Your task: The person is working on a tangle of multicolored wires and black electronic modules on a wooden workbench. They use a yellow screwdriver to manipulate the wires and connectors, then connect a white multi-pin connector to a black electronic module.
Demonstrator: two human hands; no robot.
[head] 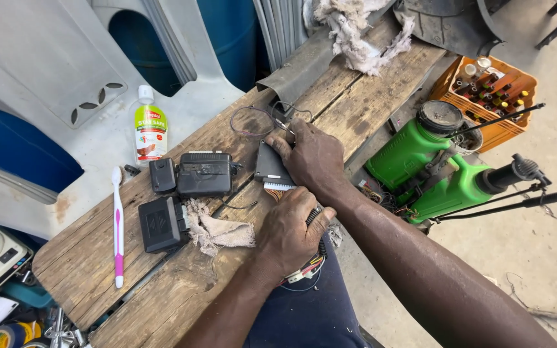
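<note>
My right hand (312, 156) presses down on a small black electronic module (269, 166) lying on the wooden bench (98, 258). A white multi-pin connector (278, 187) sits at the module's near edge. My left hand (286, 233) is closed around the wire harness (309, 265) that leads into that connector, with coloured wires and a black corrugated sleeve showing under the palm. The two hands nearly touch at the connector.
To the left on the bench lie three black plastic boxes (204, 174), a dirty rag (219, 231), a pink-and-white toothbrush (118, 225) and a small squeeze bottle (149, 132). A wire loop (251, 120) lies beyond the module. A green sprayer tank (433, 171) and an orange crate (492, 96) stand on the right.
</note>
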